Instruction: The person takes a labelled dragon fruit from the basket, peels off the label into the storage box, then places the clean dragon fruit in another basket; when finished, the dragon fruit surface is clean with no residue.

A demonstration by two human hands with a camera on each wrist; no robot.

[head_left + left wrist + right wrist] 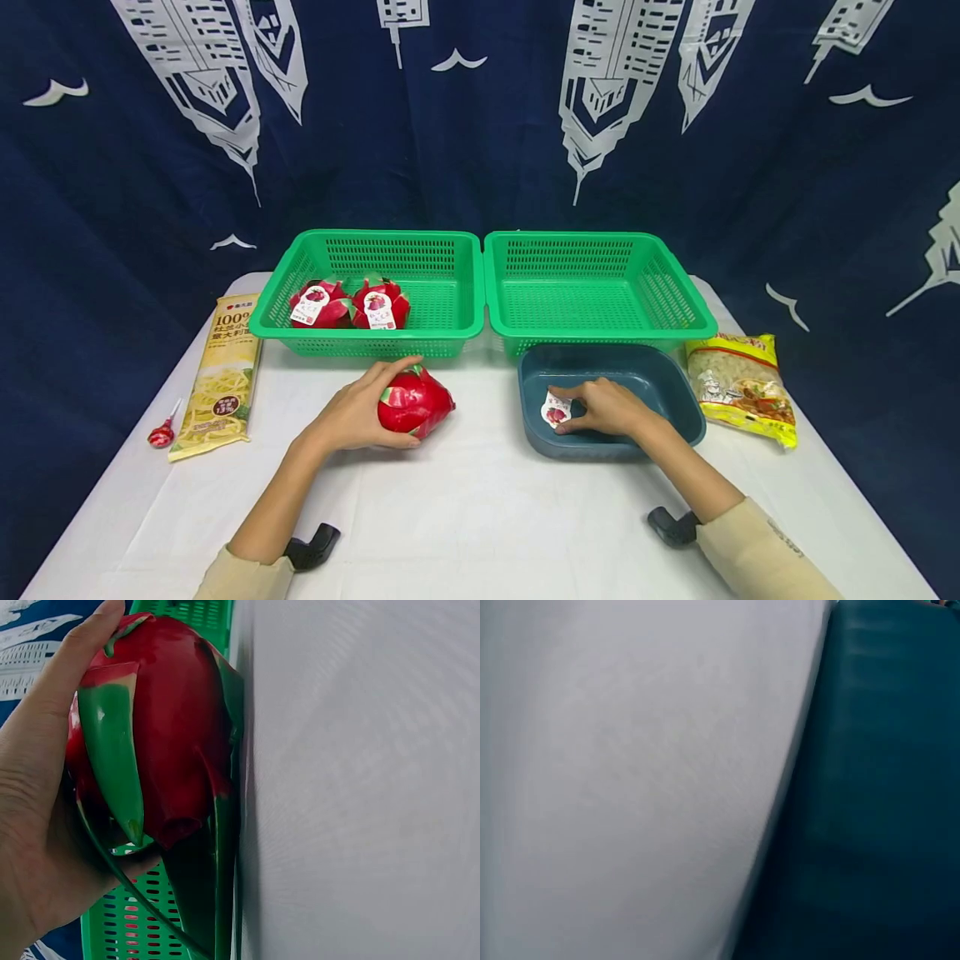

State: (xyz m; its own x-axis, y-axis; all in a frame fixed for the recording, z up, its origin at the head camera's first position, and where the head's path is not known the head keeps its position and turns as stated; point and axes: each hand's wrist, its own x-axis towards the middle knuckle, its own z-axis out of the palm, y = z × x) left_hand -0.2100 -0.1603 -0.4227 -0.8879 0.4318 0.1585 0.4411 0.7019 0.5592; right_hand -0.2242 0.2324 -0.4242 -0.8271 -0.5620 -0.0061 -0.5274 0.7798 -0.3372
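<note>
My left hand (362, 410) grips a red dragon fruit (415, 403) low over the table, in front of the left green basket (367, 343). In the left wrist view the thumb and palm curve around the dragon fruit (176, 720) and its green-tipped scales. Over the blue-grey bin (543, 440), my right hand (609, 407) pinches a white label (556, 410) printed with a dragon fruit. Two more dragon fruits (330, 315) lie in the left basket, each bearing such a label (378, 310). The right wrist view shows the bin's side (885, 787) but no hand.
Beside the left basket stands a second green basket (600, 335) with nothing in it. A yellow noodle pack (217, 375) and a red lollipop (161, 435) lie at the left edge. A yellow bag (742, 387) lies right of the bin, on the white table (480, 517).
</note>
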